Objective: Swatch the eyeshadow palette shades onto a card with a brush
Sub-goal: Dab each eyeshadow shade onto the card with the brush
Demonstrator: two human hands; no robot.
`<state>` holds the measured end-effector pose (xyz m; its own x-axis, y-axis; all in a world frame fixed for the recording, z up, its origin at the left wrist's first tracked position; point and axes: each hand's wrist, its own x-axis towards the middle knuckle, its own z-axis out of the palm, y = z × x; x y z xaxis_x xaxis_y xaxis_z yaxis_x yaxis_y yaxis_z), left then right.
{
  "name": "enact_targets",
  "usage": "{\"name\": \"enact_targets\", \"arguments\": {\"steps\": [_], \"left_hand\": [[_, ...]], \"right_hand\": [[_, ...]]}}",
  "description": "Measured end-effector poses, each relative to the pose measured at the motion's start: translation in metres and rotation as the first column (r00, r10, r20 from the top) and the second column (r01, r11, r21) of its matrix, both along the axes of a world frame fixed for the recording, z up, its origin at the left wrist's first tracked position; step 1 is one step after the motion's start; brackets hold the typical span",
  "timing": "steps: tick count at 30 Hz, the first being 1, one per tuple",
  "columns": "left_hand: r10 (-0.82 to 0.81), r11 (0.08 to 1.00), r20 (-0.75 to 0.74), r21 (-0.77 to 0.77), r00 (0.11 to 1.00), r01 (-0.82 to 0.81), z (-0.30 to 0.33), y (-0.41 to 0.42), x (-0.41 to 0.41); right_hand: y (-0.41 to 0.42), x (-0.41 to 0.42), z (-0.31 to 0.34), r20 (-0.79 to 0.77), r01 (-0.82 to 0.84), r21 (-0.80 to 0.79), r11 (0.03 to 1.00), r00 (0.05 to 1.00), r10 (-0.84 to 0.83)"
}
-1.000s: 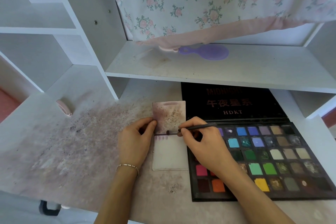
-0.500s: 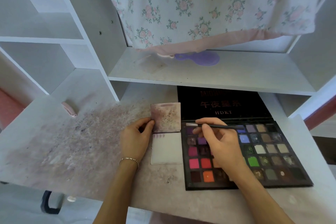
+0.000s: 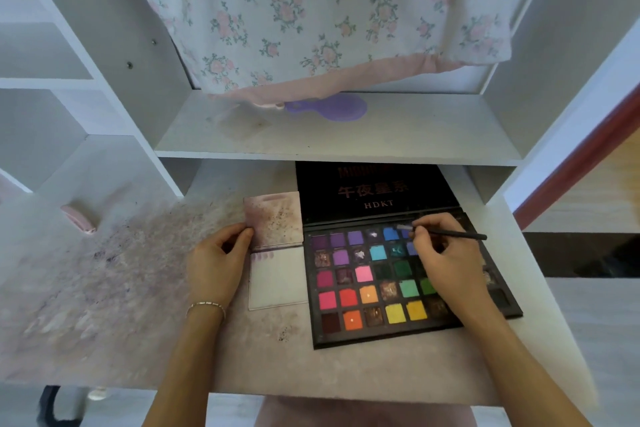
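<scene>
— Where is the eyeshadow palette (image 3: 408, 284) sitting?

— It is lying open and flat on the tabletop (image 3: 104, 288), right of centre: a black rectangular tray of small square pans, matte purples, blues, pinks, greens and yellows, some pans glittery or worn. Its black lid (image 3: 374, 191) is lying back under the shelf (image 3: 346, 139); the lid's top lettering is being cut off by the shelf edge.

— And the brush?

— The right hand (image 3: 446, 260) is pinching the thin dark brush (image 3: 446, 234) between thumb and fingers, the pale tip resting at a blue pan in the top row. The hand and forearm are covering the pans on the palette's right side.

— The card?

— The card (image 3: 277, 281) is lying just beside the palette's left edge, smooth and whitish, with faint purple strokes near its top. A second, purple-stained card (image 3: 273, 220) with dark specks is lying above it. The left hand (image 3: 218, 267) is holding the stained card's left edge with curled fingers, a thin bracelet (image 3: 206, 306) on the wrist.

— Around that?

— The tabletop is looking smudged with purplish powder. A lilac round-headed object (image 3: 332, 108) is lying on the shelf — partly hidden by a floral cloth (image 3: 311, 10) with a pink hem. A small pink item (image 3: 79, 217) at the left is hard to make out.
</scene>
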<state>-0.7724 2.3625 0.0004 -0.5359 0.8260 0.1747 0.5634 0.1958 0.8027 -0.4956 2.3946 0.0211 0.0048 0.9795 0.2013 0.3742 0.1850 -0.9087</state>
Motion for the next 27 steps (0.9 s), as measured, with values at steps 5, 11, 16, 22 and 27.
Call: {"name": "enact_targets", "arguments": {"steps": [5,11,16,22,27], "left_hand": [[0.006,1.000,-0.019,0.006,1.000,-0.006,-0.0004,-0.0007,-0.0010],[0.002,1.000,-0.016,0.012,1.000,-0.002,-0.0009,0.0003,-0.0013],[-0.001,1.000,-0.005,0.014,1.000,0.001,-0.0013,0.0007,-0.0016],[0.006,1.000,0.000,0.022,1.000,-0.006,-0.0017,0.0009,-0.0012],[-0.004,1.000,0.011,0.016,1.000,0.004,-0.0005,0.0016,-0.0013]], "right_hand": [[0.0031,-0.0011,-0.0075,0.048,-0.022,-0.036,0.999,0.999,0.023],[0.0053,0.0010,-0.0045,0.063,0.018,-0.041,0.999,0.998,-0.016],[0.0066,-0.0008,-0.0033,0.111,-0.029,-0.062,0.998,0.993,0.036],[0.0065,0.0000,-0.0011,0.062,-0.016,-0.057,0.998,0.998,0.019],[0.0088,0.0004,0.0021,0.078,-0.006,-0.070,0.998,0.997,0.012]]}}
